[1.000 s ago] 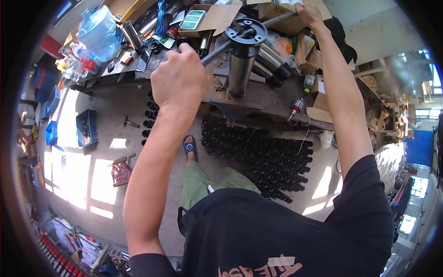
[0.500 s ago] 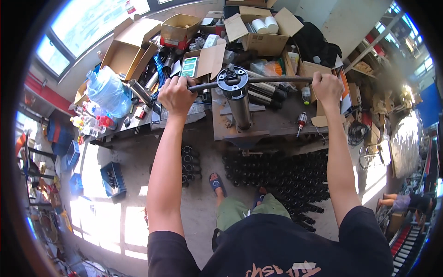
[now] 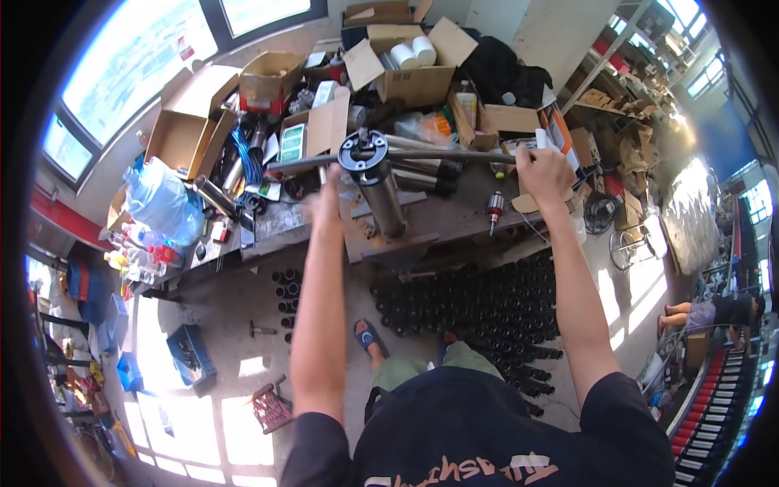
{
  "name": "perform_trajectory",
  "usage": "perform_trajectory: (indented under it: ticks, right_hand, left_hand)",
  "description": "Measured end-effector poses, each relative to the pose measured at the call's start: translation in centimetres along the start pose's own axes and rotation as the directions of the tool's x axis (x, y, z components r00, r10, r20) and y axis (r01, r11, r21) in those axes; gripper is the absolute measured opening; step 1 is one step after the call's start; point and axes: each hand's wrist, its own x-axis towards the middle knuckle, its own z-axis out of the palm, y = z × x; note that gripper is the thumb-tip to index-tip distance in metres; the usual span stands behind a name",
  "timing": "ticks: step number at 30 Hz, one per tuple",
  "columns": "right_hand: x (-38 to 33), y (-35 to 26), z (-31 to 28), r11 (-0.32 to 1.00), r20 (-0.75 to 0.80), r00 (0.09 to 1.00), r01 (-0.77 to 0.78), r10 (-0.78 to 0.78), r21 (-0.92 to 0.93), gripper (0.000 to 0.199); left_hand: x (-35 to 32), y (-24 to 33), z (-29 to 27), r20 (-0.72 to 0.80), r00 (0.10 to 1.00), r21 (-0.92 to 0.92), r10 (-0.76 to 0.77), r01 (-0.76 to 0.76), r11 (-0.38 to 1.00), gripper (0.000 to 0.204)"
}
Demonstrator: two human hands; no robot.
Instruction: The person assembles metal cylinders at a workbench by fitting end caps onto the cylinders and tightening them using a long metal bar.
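An upright steel cylinder stands at the front edge of the workbench, topped by a dark round flange with several holes. Across that top lies a long dark metal bar, sticking out to both sides. My right hand is closed around the bar's right end. Motion smears my left hand, which is just left of the cylinder, below the bar; its fingers cannot be made out. The bar's left end is bare of any hand.
On the workbench are a red-and-silver motor armature, steel tubes and open cardboard boxes. Rows of black cylindrical parts cover the floor under it. A blue crate and a small stool are at left. Another person is far right.
My left hand has come off the bar's left end and moved right and down, toward the cylinder. My right hand keeps its hold. The whole view has shifted.
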Motion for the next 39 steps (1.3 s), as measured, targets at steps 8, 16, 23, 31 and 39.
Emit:
perform_trajectory:
  ticks: [8, 16, 23, 31, 39]
  right_hand:
    - [-0.1, 21.4, 8.4, 0.995, -0.035, 0.999, -0.020, 0.024, 0.095, 0.052]
    - [-31.4, 23.1, 15.1, 0.789, 0.707, 0.593, -0.609, 0.385, 0.080, 0.091]
    - [-31.4, 14.5, 20.9, 0.325, 0.880, 0.246, -0.939, 0.406, 0.112, 0.069]
    - [-26.9, 13.0, 29.3, 0.214, 0.935, 0.205, -0.966, 0.290, 0.145, 0.056]
    - [-30.1, 10.7, 26.6, 0.118, 0.986, 0.116, -0.988, 0.121, 0.102, 0.040]
  left_hand:
    - [-7.1, -3.1, 0.0, 0.547, 0.827, -0.798, 0.133, 0.466, 0.382, 0.061]
    - [-18.5, -4.9, -2.3, 0.675, 0.404, -0.722, 0.618, 0.188, 0.666, 0.074]
    - [-21.6, -2.4, -0.4, 0.594, 0.452, -0.669, 0.666, -0.182, 0.720, 0.073]
    - [-20.7, -5.0, 1.0, 0.705, 0.314, -0.708, 0.636, 0.248, 0.661, 0.074]
    - [-20.9, -3.9, -1.0, 0.600, 0.532, -0.642, 0.598, -0.127, 0.756, 0.073]
